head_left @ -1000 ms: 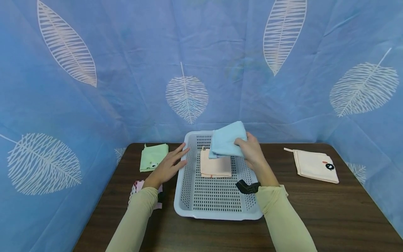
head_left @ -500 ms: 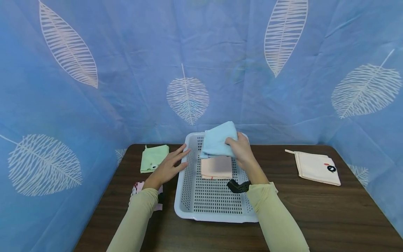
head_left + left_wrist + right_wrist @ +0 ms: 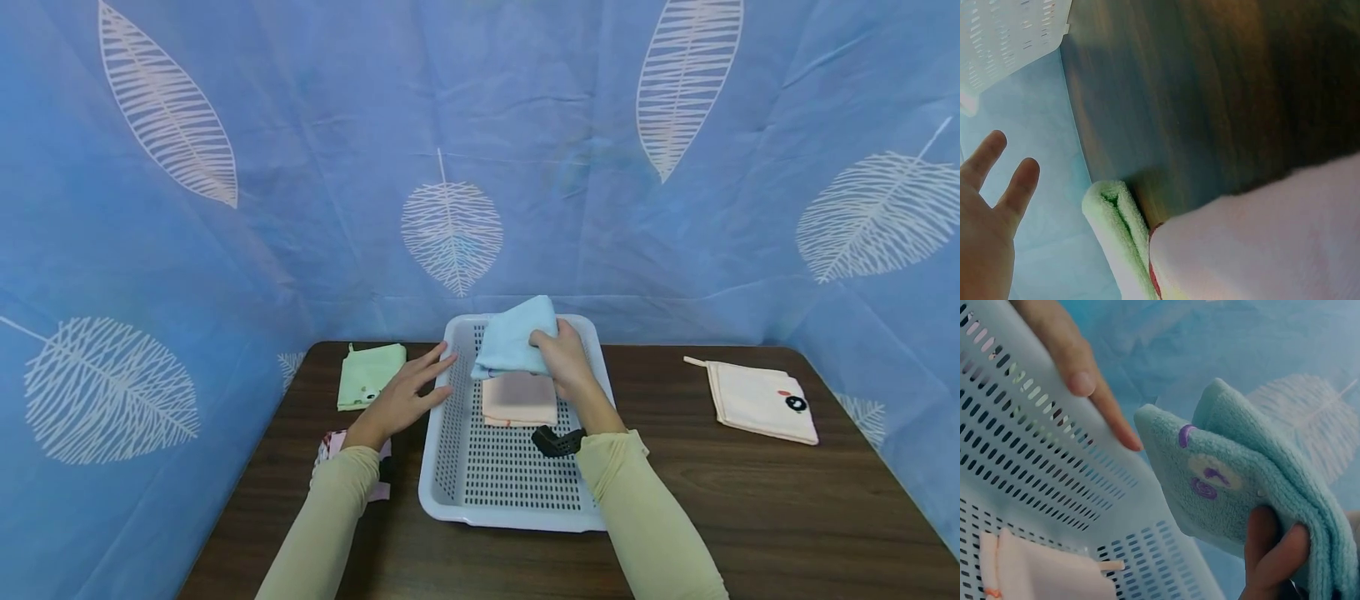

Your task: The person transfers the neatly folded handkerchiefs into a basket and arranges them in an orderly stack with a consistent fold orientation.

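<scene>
My right hand (image 3: 567,360) grips a folded light-blue towel (image 3: 516,337) above the far part of a white perforated plastic basket (image 3: 442,506). In the right wrist view, purple embroidery shows on the underside of the blue towel (image 3: 1222,472), with fingers curled beneath it. A folded peach towel (image 3: 519,400) lies inside the basket, partly covered from above by the blue one. My left hand (image 3: 405,398) has its fingers spread at the basket's left rim; the left wrist view shows straight fingers and nothing held.
Left of the basket lie a folded green towel (image 3: 369,373) and a pink patterned towel (image 3: 381,492), half hidden by the left arm. On the right of the dark wooden table (image 3: 757,492) lies a cream towel (image 3: 761,400). A blue leaf-print curtain (image 3: 525,242) hangs behind.
My right hand has carried the blue towel leftward over the basket and, lately, slightly lower. The left hand has stayed at the basket's left rim.
</scene>
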`<state>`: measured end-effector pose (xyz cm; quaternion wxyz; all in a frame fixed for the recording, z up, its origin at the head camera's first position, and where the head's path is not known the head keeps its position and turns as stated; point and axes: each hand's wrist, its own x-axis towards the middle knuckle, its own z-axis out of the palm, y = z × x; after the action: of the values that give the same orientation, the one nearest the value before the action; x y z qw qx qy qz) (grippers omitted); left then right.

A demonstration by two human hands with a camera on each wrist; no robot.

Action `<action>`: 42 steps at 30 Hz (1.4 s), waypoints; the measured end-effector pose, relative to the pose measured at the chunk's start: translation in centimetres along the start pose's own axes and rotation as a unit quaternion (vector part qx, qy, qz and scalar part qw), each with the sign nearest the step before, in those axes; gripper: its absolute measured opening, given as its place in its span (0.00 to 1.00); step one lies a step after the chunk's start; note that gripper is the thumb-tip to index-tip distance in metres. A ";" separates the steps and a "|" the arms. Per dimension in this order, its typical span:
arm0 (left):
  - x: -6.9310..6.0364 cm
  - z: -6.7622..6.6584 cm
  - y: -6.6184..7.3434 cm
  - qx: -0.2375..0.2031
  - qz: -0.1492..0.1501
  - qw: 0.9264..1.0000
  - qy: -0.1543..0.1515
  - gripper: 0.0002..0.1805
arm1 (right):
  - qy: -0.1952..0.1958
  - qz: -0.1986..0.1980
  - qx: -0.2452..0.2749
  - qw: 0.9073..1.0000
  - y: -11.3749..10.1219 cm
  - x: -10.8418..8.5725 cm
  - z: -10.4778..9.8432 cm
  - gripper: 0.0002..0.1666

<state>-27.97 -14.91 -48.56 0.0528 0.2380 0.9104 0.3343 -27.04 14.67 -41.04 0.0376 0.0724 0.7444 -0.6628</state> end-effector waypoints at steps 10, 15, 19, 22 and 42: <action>0.1 0.1 -0.2 -0.010 -0.001 1.000 0.001 0.34 | -0.006 0.011 -0.014 1.000 1.6 0.3 0.0 0.38; 0.0 0.1 -0.2 -0.006 -0.005 1.000 -0.002 0.34 | -0.004 0.012 -0.029 0.999 2.2 0.7 0.1 0.39; 0.0 0.1 -0.3 -0.009 -0.001 1.000 0.001 0.34 | -0.005 0.014 -0.045 0.999 2.8 0.9 0.2 0.39; -0.1 0.1 -0.3 -0.014 0.001 1.000 0.002 0.34 | -0.007 0.013 -0.054 0.998 3.1 0.9 0.2 0.41; -0.1 0.4 -0.3 -0.037 -0.002 0.999 -0.005 0.34 | -0.058 0.014 -0.072 0.996 3.5 0.8 0.7 0.38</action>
<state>-27.90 -14.91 -49.01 0.0674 0.2355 0.8975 0.3668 -27.27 14.43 -44.70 0.0954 0.0415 0.7853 -0.6103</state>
